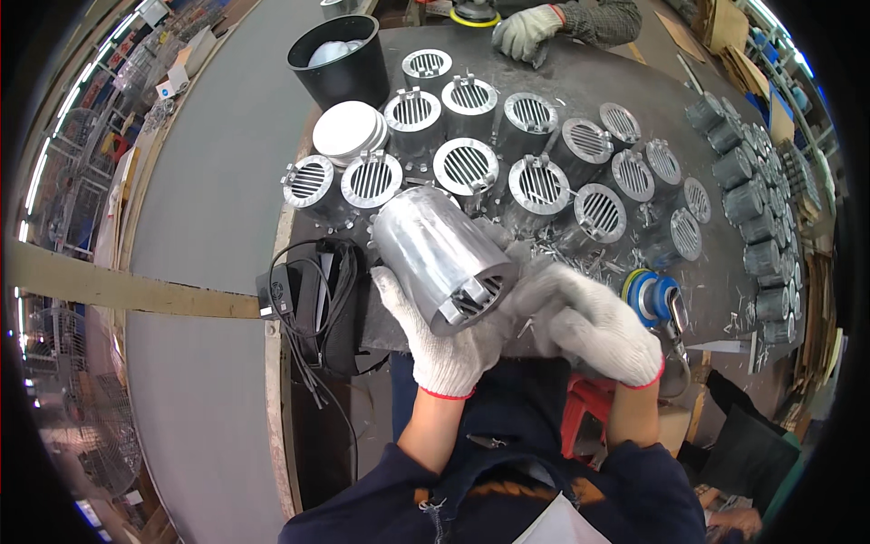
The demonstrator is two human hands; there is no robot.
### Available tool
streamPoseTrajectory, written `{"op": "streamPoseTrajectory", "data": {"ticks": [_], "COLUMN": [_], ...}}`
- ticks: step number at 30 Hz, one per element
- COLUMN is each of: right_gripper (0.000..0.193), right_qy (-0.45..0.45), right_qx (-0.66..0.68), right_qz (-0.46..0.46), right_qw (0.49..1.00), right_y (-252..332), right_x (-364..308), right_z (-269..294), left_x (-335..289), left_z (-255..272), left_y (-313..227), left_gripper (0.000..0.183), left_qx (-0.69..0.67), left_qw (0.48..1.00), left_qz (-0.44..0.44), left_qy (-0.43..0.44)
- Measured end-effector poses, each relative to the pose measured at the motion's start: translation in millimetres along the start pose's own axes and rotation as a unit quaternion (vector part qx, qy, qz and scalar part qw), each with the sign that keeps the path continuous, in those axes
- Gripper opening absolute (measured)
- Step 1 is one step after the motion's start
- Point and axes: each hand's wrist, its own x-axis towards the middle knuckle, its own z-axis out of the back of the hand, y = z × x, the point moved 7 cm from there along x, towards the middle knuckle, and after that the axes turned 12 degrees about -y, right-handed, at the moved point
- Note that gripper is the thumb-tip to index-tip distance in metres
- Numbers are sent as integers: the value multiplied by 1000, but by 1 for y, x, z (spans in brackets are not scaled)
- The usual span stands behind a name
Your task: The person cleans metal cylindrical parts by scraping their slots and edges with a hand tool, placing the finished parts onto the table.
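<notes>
left grip [446,355] cradles metal cylinder [433,247]; slatted cylinders [466,169] crowd beyond, blue sander [645,297] right.

silver cylinder [435,245], white red-edged gloves [444,355], black bucket [353,85], striped silver grates [466,167]

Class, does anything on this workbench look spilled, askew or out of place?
Yes: loose silvery scraps lie strewn beyond the gloved right hand, untidy among the upright slotted cylinders. A black cable also hangs in tangled loops near the left edge of the bench.
</notes>
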Motion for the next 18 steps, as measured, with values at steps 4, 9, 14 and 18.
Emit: {"op": "streamPoseTrajectory", "data": {"ticks": [4,9,14,18], "right_gripper": [29,20,22,21], "right_qy": [-184,-219,-250,-259], "right_qx": [1,106,-10,20], "right_qz": [82,122,120,188], "right_qw": [980,962,961,947], "right_y": [11,15,17,24], "right_x": [-8,-13,-12,-10], "right_z": [33,37,42,42], "left_x": [-1,-7,-5,-5], "left_z": [-11,-20,-8,0], "left_y": [2,2,8,8], "left_gripper": [108,104,104,108], "left_qx": [-20,-42,-76,-141], "left_qw": [996,992,980,972], "left_qz": [51,94,164,180], "left_qy": [-67,-73,-82,-53]}}
